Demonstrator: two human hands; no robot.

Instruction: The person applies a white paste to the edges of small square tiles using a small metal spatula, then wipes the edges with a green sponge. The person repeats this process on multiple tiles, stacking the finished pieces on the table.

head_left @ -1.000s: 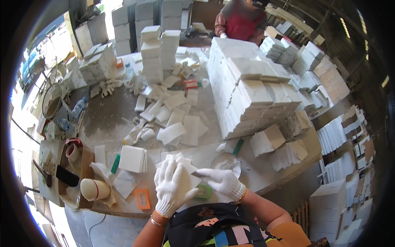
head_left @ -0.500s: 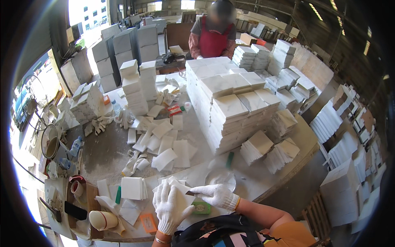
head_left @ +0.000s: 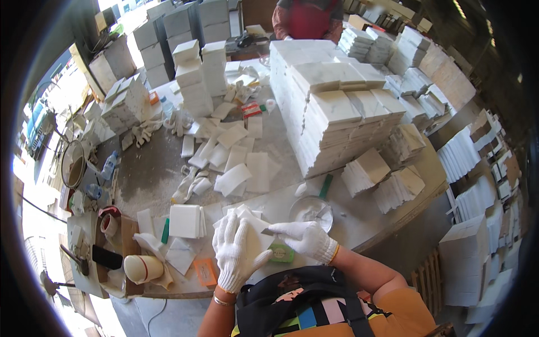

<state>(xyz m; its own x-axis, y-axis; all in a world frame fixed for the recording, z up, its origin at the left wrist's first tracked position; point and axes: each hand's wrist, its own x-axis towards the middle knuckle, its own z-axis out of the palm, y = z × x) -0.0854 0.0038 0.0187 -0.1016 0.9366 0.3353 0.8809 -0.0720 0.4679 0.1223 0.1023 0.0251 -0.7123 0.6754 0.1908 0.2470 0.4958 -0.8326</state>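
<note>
Resting on a white tile point(head_left: 254, 238), left fingers point(head_left: 229, 227) extended, right fingers point(head_left: 289, 229) closed on, seemingly, a dark blade point(head_left: 266, 231)

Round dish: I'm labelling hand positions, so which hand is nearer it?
Right. The right hand is just on the near side of the round dish; the left hand is farther off to its left.
</note>
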